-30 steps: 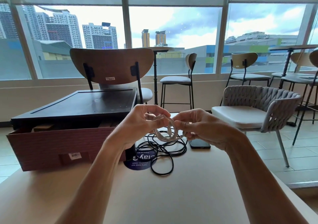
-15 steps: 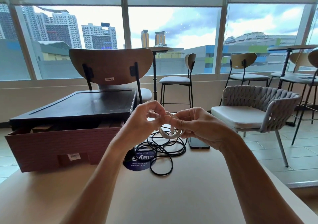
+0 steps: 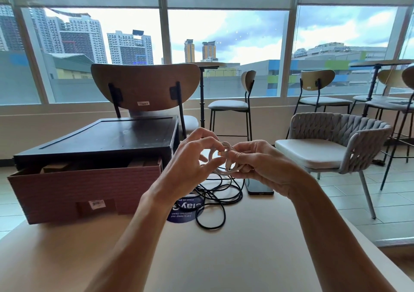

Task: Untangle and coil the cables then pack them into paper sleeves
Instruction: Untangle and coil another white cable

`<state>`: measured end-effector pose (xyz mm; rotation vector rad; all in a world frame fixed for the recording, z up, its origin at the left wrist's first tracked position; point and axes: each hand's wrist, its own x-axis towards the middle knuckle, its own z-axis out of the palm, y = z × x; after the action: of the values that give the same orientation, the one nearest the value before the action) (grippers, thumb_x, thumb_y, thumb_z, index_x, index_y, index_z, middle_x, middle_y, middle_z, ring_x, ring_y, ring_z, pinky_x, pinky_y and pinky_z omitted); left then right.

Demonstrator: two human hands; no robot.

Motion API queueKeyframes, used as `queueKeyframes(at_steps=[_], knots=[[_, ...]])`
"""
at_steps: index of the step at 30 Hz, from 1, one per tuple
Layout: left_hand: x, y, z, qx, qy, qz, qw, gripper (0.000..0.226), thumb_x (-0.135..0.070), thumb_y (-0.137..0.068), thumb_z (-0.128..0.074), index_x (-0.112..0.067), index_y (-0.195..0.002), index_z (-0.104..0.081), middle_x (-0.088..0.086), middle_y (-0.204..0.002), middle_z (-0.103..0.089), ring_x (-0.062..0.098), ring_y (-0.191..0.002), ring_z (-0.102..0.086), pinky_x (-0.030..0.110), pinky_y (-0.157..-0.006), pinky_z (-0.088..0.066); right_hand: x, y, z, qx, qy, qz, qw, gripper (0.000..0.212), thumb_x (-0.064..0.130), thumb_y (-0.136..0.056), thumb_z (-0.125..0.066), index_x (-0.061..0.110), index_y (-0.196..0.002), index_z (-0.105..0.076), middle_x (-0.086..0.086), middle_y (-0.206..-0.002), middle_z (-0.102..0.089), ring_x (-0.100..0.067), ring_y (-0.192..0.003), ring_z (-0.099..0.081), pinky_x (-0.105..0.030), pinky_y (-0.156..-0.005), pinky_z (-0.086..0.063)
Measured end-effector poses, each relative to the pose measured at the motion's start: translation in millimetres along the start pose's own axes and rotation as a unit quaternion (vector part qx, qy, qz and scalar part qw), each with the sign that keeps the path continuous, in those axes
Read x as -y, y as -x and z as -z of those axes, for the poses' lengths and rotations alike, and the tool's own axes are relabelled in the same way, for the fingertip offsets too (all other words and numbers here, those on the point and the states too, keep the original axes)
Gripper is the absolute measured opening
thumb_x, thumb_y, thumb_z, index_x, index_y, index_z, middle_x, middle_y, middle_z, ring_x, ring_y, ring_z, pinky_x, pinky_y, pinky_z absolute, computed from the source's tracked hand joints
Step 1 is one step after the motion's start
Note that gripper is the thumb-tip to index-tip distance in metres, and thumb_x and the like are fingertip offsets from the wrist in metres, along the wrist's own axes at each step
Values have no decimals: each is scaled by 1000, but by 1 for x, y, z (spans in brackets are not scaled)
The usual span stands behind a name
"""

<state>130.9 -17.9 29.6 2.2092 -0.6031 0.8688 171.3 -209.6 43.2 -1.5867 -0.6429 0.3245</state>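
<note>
Our right hand [image 3: 262, 165] grips the white cable coil [image 3: 221, 171] above the table [image 3: 246, 247], trapping its loops; our left hand [image 3: 190, 166] pinches its plug [image 3: 221, 153], probably to tuck it; 1 black cable [image 3: 216, 194] lies below.

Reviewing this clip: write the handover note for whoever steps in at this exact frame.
Hands: the left hand pinches the white cable near what looks like its plug end. The right hand has its fingers curled round the same cable's small coil, held above the table.
On the table: the black cable lies in a loose tangle beside the phone, with neither hand on it.
Done: white cable nearly coiled.
Left: tuck its end, coil the black cable, sleeve both. No sleeve plainly visible; perhaps in the brown box.
</note>
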Motion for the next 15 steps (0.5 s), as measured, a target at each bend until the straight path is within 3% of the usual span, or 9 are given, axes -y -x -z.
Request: queueKeyframes(at_steps=[4, 9, 15], knots=[[0, -1, -3, -1, -39, 9, 999, 25, -44, -93, -67, -19, -95, -70, -16, -105, -54, 4, -100, -61, 18, -72, -56, -2, -3, -8, -13, 51, 20, 998, 26, 19, -97, -62, -4, -107, -68, -8, -82, -64, -11, -75, -64, -23, -72, -56], [4, -2, -3, -30, -79, 53, 995, 9, -22, -92, -72, -23, -93, -63, -16, -100, -58, 0, -91, -65, 17, -73, -53, -6, -8, -14, -66, 134, 72, 986, 14, 10, -99, -58, 1, -107, -64, -4, -78, -68, -7, -67, -69, -23, -62, -57], [7, -2, 2, -30, -15, 129, 991, 18, -8, -91, -70, -24, -89, -63, -9, -89, -70, 10, -77, -71, 37, -71, -63, -9, -8, -8, -92, 156, 99, 978, 21, 8, -94, -62, 9, -115, -59, -13, -84, -72, -17, -73, -72, -28, -63, -59]])
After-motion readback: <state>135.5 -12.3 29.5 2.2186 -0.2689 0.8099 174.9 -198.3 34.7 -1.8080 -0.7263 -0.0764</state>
